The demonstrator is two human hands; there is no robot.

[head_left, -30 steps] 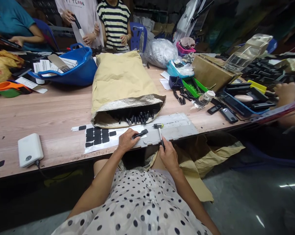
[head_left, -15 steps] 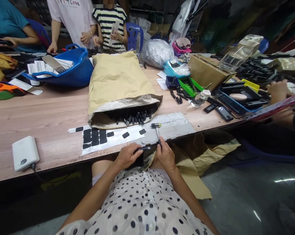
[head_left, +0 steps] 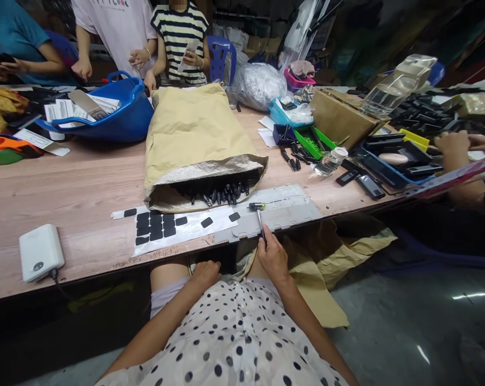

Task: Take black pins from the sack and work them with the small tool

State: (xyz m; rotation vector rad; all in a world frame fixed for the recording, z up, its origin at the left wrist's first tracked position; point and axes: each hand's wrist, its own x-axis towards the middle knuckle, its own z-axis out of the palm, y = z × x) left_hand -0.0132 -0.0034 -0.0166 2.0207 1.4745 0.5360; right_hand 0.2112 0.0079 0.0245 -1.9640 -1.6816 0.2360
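Note:
My right hand (head_left: 273, 256) is closed around the handle of a small hammer (head_left: 259, 215). Its head, dark at one end and yellowish at the other, lies over a grey board (head_left: 285, 206) along the table edge. Low over my lap, my left hand (head_left: 207, 272) is at the mouth of an open sack below the edge; its fingertips are hidden. In front of me a large tan paper sack (head_left: 194, 126) lies open, with several black pen-like parts (head_left: 226, 194) inside. Black rounded stickers (head_left: 156, 225) sit on a white backing sheet beside the board.
A white power bank (head_left: 42, 253) with a cable stands at left, near a blue basket (head_left: 105, 128) of white boxes. At right are a small clear bottle (head_left: 330, 161), a green tray (head_left: 315, 142) and a cardboard box (head_left: 341, 118). Other people work across the table and at right.
My left hand has moved down and back from the table edge to the sack at my lap, and the black pen-like part it held is out of sight. My right hand and hammer stay put.

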